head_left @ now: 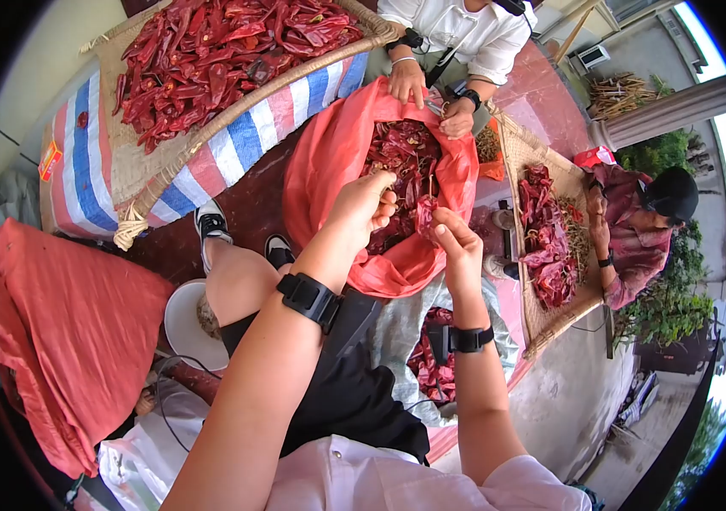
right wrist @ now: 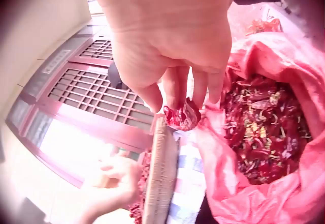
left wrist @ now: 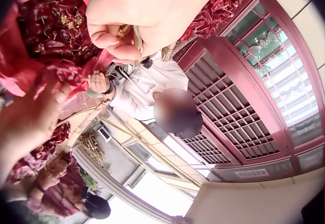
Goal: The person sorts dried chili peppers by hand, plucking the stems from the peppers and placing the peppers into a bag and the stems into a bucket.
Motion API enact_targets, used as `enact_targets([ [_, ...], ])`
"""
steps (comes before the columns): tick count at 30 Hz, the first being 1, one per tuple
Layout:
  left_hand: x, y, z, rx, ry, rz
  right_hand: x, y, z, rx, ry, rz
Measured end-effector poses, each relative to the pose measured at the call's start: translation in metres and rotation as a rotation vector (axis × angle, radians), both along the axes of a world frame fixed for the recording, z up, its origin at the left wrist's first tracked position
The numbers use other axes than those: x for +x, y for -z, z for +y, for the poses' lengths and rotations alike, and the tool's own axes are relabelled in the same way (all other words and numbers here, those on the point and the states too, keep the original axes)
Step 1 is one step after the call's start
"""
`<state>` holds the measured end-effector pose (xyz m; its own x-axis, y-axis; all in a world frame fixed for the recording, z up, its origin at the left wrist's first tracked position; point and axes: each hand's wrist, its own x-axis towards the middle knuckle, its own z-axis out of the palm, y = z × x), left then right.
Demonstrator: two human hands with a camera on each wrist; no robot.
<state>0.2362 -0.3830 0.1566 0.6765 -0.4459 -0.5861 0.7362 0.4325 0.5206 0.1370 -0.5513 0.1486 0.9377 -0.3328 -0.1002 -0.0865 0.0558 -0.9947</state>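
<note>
Scanning left to right in the head view: red sheet (head_left: 65, 332), bucket (head_left: 177, 317), then the left tray (head_left: 137, 175), heaped with dried pods (head_left: 235, 51). Left hand (head_left: 363, 204) is over the near-left part of the sack mouth, fingers curled, thumb and finger in a tight pinch. Left wrist view has a thin pale bit there, probably a stem (left wrist: 137, 40); too small in that view to be sure.

Sack (head_left: 320, 179) stands open beneath both hands, more pods inside. Above its mouth, between the hands, is the chili (head_left: 425, 215). Right hand (head_left: 458, 243) has it: narrow grip, fingertips and thumb on the near part, rest sticking out past them. Right wrist view shows it crumpled, clear of the sack wall.

Relation that counts: chili lies forward-left of the right fingertips, to the right of the left ones and apart from them. Right hand is nearer, in contact; left has a gap to cross. Long axis runs roughly forward in the head view, so crosswise to the line between hands. Judgement: two-handed work needs that gap closed sideways; a release here should land in the sack.

Further right: pale bag (head_left: 393, 336) below the right wrist, right tray (head_left: 567, 321) with pods, person in a cap (head_left: 635, 243) beside it.
</note>
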Motion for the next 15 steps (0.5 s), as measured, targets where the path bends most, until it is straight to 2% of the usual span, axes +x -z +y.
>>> enact_targets([
  [2, -0.002, -0.006, 0.0, 0.057, 0.135, -0.04, -0.001, -0.019, 0.007, -0.073, -0.027, -0.042],
  [6, -0.006, -0.005, -0.002, 0.01, 0.233, -0.117, 0.0, -0.028, 0.013, -0.225, -0.087, -0.106],
  [10, -0.009, -0.008, 0.0, -0.062, 0.24, -0.145, 0.0, -0.037, 0.017, -0.361, -0.134, -0.133],
  [14, -0.008, -0.012, -0.002, -0.045, 0.21, -0.152, 0.002, -0.041, 0.019, -0.368, -0.105, -0.111],
  [15, -0.007, -0.01, -0.003, -0.009, 0.224, -0.19, 0.003, -0.042, 0.017, -0.523, -0.12, -0.151],
])
